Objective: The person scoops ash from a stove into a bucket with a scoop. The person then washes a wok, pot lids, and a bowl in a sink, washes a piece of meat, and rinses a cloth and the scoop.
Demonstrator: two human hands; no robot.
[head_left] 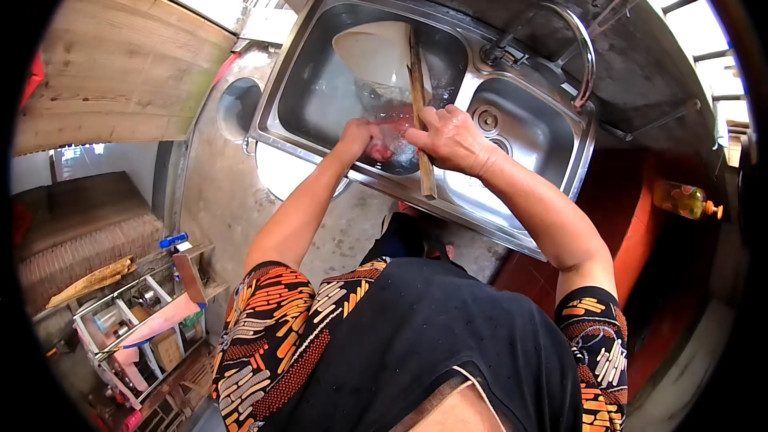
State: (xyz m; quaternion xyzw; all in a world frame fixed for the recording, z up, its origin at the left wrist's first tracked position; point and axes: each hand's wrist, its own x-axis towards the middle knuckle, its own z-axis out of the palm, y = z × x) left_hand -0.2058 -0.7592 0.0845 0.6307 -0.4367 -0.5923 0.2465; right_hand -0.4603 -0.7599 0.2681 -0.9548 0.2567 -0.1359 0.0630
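Observation:
In the left basin of the steel sink [316, 116], a wet reddish thing [392, 144] with a clear, plastic-like sheen lies between my hands; its kind does not show. My left hand [360, 139] is closed on its left side. My right hand [450, 139] is closed too, lying across a narrow wooden strip [417, 84] with its thumb side at the reddish thing. What its fingers grip is hidden. The strip spans the left basin from back to front. Behind my hands, a large off-white curved piece [376, 50] rests in cloudy water, partly under the surface.
A curved chrome faucet [588, 56] arches over the right basin [524, 124]. Left of the sink is a round opening [240, 108] in the concrete counter. A bottle of yellowish liquid [684, 200] lies at the right. A cluttered rack [144, 328] stands at lower left.

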